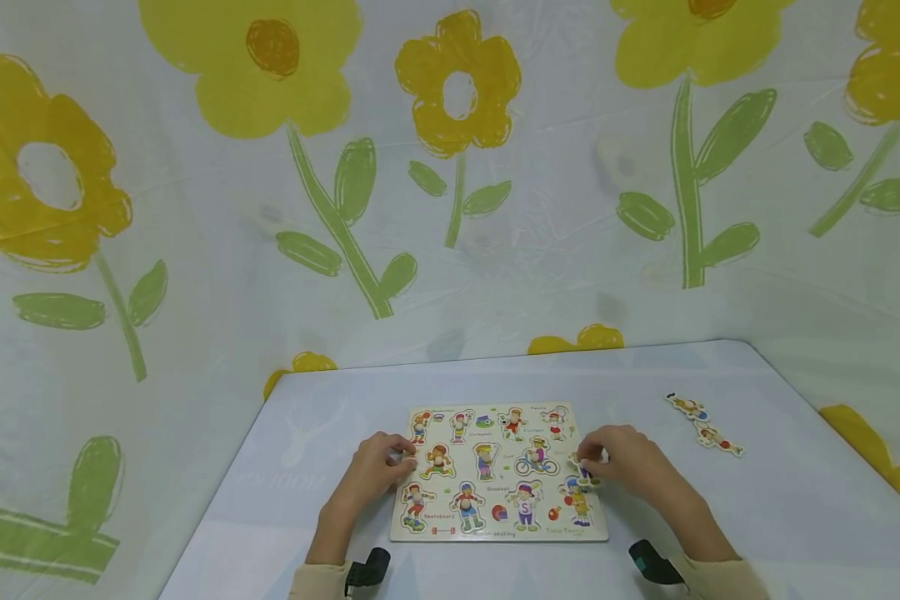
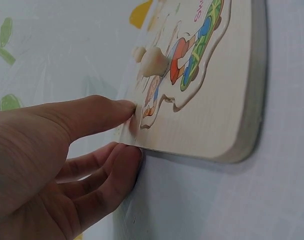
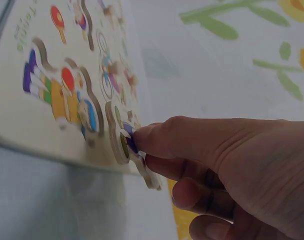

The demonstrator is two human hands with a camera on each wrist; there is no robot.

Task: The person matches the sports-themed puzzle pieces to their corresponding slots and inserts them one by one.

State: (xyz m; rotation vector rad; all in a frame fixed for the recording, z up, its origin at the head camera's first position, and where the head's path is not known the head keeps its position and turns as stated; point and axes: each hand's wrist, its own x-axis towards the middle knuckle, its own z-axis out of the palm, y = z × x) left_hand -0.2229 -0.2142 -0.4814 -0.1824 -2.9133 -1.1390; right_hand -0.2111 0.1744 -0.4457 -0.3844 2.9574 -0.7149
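Note:
A wooden knob puzzle board (image 1: pixel 463 468) with sports figures lies flat on the table. My left hand (image 1: pixel 375 467) pinches its left edge, the thumb on top and the curled fingers against the side, as the left wrist view shows. At the right edge, my right hand (image 1: pixel 633 457) pinches a figure-shaped puzzle piece (image 3: pixel 120 137) between thumb and fingers. This piece is tilted over the board's rim, above the table tennis figure (image 1: pixel 578 502). Its picture is partly covered by the thumb. Several other figure pieces sit in the board, such as the cyclist (image 1: pixel 537 457).
Two loose puzzle pieces, one (image 1: pixel 687 407) farther back and one (image 1: pixel 718 439) nearer, lie end to end on the white table (image 1: pixel 330 400) at the right. Behind and beside the table hangs a white cloth (image 1: pixel 540 275) printed with yellow flowers.

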